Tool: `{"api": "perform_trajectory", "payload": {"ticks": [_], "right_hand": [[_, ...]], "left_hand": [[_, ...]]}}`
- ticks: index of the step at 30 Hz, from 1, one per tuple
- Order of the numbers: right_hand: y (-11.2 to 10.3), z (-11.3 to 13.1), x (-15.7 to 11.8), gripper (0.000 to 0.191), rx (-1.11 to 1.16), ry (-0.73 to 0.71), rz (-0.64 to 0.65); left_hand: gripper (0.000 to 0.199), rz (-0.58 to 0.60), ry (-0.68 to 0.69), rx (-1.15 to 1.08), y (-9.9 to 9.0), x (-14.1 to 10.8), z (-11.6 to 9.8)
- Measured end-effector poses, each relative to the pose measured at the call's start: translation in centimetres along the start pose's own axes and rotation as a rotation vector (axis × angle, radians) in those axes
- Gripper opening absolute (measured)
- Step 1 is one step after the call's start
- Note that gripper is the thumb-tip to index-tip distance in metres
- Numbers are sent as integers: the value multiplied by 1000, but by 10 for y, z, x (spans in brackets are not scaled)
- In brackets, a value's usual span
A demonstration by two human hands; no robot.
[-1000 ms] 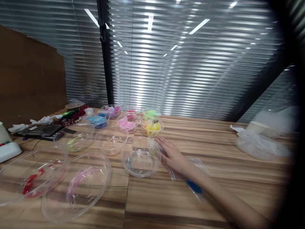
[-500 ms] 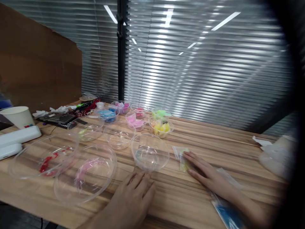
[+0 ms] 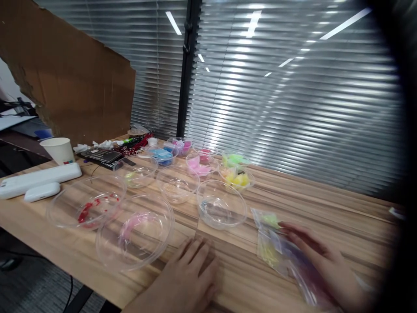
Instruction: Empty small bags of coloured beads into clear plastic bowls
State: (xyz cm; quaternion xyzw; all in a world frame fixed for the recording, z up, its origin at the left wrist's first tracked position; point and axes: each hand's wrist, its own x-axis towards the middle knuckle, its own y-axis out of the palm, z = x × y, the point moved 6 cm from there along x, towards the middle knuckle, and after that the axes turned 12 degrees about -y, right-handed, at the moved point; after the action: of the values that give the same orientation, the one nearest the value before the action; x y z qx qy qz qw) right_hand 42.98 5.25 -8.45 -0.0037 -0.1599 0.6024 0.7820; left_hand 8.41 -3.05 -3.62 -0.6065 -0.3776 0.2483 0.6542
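Landmark: the clear round plastic bowl with faint bluish bits in its base [image 3: 224, 193], on the brown wood-grain tabletop [image 3: 237, 248]. Your right hand [image 3: 317, 261] is to the right of the bowl and nearer you, over a flat see-through plastic bag with reddish-purple contents [image 3: 301, 266]. Fingers bent, tips at the bag's upper part; blurred, so can't tell how far they're closed or whether the bag is pinched or just touched. A flat see-through plastic bag with yellow-green contents [image 3: 269, 252] lies just right of the bowl, apart from it, partly overlapped by the purple one.

Key relation: yellow-green bag sits on the bowl side of your right fingertips, right at them. Both bags' long axes slant from beside the bowl down toward you and rightward. Right hand is clearly nearer.

Your left hand [image 3: 187, 271] is on the near-left side of the bowl, palm down on the tabletop, fingers loosely extended, nothing visible in it. Left of the bowl, nearer you: a wide clear plastic bowl with pink strips [image 3: 164, 243]. Behind the bowl: a clear plastic bowl with bright yellow pieces [image 3: 250, 181].
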Motion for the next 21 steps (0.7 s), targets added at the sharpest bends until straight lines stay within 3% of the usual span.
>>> {"api": "perform_trajectory", "payload": {"ticks": [3, 9, 16, 21], "right_hand": [[-14, -14, 5, 51, 181, 90, -175], [-39, -33, 17, 42, 449, 178, -317], [-50, -35, 19, 39, 625, 209, -379], [-53, -39, 20, 40, 657, 159, -340]], "left_hand": [[40, -4, 4, 29, 3, 0, 0], [39, -54, -4, 44, 13, 0, 3], [40, -44, 15, 72, 19, 0, 2], [37, -57, 61, 66, 14, 0, 2]]}}
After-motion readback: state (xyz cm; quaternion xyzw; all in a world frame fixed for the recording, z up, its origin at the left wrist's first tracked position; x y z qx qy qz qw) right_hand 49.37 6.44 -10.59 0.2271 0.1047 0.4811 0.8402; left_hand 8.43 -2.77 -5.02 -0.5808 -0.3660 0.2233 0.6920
